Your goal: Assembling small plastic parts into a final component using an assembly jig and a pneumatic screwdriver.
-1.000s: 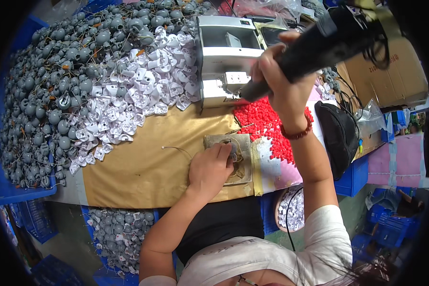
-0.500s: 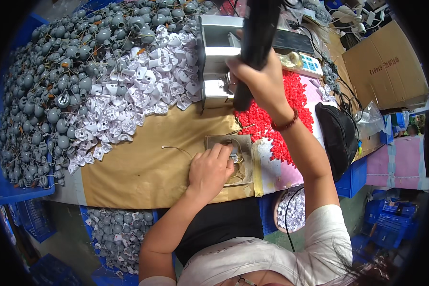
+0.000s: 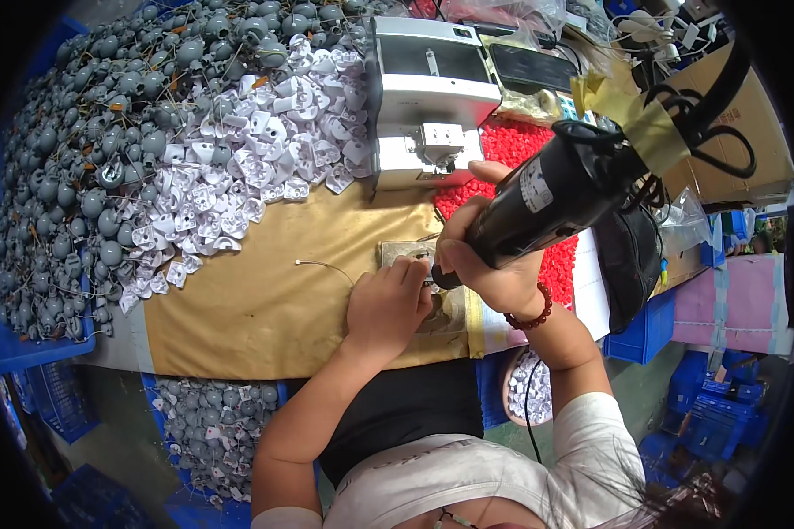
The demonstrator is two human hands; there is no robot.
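Note:
My right hand [image 3: 507,282] is wrapped round a black electric screwdriver [image 3: 543,198], which tilts with its tip down beside my left fingers. Its upper end and cable are bound with yellow tape [image 3: 648,132]. My left hand [image 3: 384,309] has its fingers bent and pressed together over a small box-like fixture [image 3: 450,339] on the table. What those fingers hold in the fixture is mostly hidden by them and by the screwdriver's end. A thin pale wire [image 3: 326,266] with a small connector runs out leftward from under my left hand.
Grey rounded housings with wires [image 3: 88,203] heap up at left, beside white plastic parts [image 3: 203,207]. A white screw feeder [image 3: 423,110] stands at the back, near small red parts [image 3: 512,141]. A black pouch [image 3: 631,264] and a cardboard box [image 3: 732,167] are at right.
My right hand has brought the screwdriver from beside the screw feeder back toward me, down to the fixture. My left hand stays at the fixture, with hardly any shift.

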